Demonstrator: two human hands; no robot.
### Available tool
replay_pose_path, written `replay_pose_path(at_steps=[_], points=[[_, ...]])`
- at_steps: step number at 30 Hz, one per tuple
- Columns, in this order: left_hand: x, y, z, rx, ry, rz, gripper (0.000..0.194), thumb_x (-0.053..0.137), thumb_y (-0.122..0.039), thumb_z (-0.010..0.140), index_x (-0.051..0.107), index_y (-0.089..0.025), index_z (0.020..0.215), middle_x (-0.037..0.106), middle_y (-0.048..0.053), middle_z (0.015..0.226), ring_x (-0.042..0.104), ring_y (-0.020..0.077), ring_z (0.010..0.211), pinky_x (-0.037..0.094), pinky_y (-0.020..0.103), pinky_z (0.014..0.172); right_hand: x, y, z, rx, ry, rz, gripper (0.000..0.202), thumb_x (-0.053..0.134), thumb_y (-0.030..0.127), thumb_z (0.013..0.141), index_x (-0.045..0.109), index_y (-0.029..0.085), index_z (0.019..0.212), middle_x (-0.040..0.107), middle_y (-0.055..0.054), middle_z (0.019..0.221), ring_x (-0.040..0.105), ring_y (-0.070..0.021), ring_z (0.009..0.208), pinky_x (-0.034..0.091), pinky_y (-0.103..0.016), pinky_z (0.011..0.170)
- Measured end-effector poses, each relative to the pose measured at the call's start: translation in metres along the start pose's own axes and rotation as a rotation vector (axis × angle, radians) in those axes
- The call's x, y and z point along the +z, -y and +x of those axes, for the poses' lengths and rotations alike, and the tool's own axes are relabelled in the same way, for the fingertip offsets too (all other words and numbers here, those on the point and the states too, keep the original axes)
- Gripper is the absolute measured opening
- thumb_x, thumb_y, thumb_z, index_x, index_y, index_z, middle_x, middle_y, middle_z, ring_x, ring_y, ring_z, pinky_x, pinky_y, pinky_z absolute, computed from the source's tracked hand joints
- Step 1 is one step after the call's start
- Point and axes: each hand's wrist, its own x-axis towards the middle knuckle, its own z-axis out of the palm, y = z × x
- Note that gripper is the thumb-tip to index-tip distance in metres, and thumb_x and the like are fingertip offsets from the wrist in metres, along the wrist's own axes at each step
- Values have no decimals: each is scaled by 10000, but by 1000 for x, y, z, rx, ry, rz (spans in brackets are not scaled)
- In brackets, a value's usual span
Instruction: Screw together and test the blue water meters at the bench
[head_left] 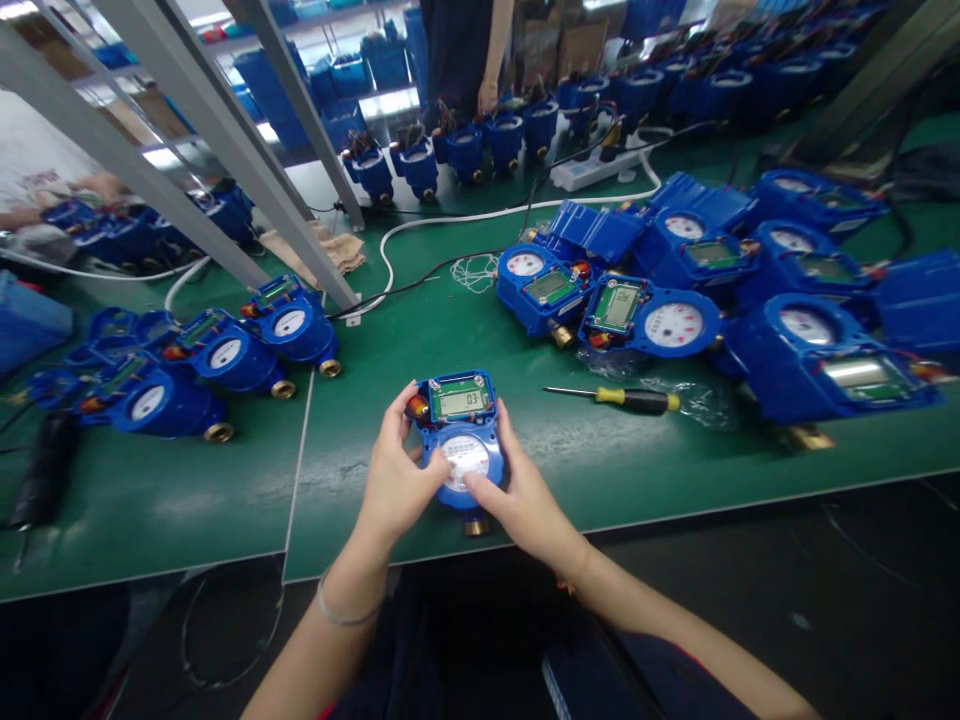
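A blue water meter (491, 450) stands near the front edge of the green bench, its round dial towards me and a brass fitting at its near end. Its small display is lit with digits on an exposed circuit board. My left hand (401, 465) grips its left side, thumb on the dial. On the right side, my right hand (525, 495) is wrapped round the body with the thumb at the dial's lower rim. To the right lies a screwdriver (637, 399) with a black and yellow handle, apart from both hands.
More blue meters (675, 325) crowd the right of the bench (352, 440), and several others (225, 352) stand at left. Grey metal posts (247, 150) rise at back left. A white cable (465, 214) runs to a power strip (596, 170). A person's hand (487, 95) hangs behind the far meters.
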Motion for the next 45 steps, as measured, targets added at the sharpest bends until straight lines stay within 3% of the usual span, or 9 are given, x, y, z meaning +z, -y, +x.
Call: replay_pose_path(at_steps=[3,8,11,15,20,24,30,38,45], points=[[0,-2,1,9,26,0,808,679,-148,706,393,-222,1459,476,142,1491,495,307,1362,599,358,921,0,0,1,-16,2,-9,1054,687,404,838,27,156,1621,303,-137,1632,377,-284,1463,277,-467,1220],[0,-5,4,29,-59,83,782,718,-157,625,476,-197,1368,538,148,1416,563,326,1277,630,315,767,-1,-1,1,-35,1,-49,1047,681,407,840,33,149,1620,322,-140,1622,385,-278,1459,275,-467,1222],[0,-3,6,74,-5,44,781,698,-141,609,473,-208,1354,520,134,1437,546,324,1304,624,338,829,-2,-2,2,-61,-2,-96,1057,685,428,835,36,145,1620,291,-128,1638,338,-270,1488,233,-448,1241],[-1,3,8,115,-104,112,735,702,-146,609,501,-177,1315,557,132,1385,606,294,1220,551,427,1014,-2,-1,3,-64,6,-115,1056,670,428,839,21,131,1617,309,-126,1631,374,-266,1469,255,-454,1233],[-1,9,8,152,-52,94,787,673,-121,591,475,-208,1347,551,117,1398,600,294,1230,593,370,918,-5,1,6,-62,35,-177,1073,670,438,824,13,133,1616,348,-139,1612,406,-304,1445,265,-513,1223],[2,12,9,200,-162,115,721,681,-143,602,509,-184,1301,586,116,1340,628,277,1176,503,442,1077,-7,3,8,-56,66,-234,1058,651,439,831,4,153,1618,379,-135,1596,432,-317,1425,293,-526,1213],[-2,22,4,177,-37,29,855,688,-128,605,416,-249,1407,479,116,1469,549,318,1288,598,366,902,-14,7,11,-66,96,-339,1028,643,430,842,24,174,1621,383,-104,1598,447,-306,1417,331,-517,1194],[7,28,6,290,-232,149,741,700,-109,618,490,-181,1324,538,122,1347,576,285,1228,452,455,1124,-14,40,9,-61,43,-705,808,635,362,863,304,155,1572,691,-113,1280,663,-327,1127,489,-516,1029],[0,28,-1,191,-74,-38,868,725,-188,633,394,-233,1433,441,140,1482,500,351,1327,600,444,925,-18,44,14,-139,99,-761,660,543,306,925,355,205,1549,687,-62,1305,662,-282,1152,503,-476,1025]])
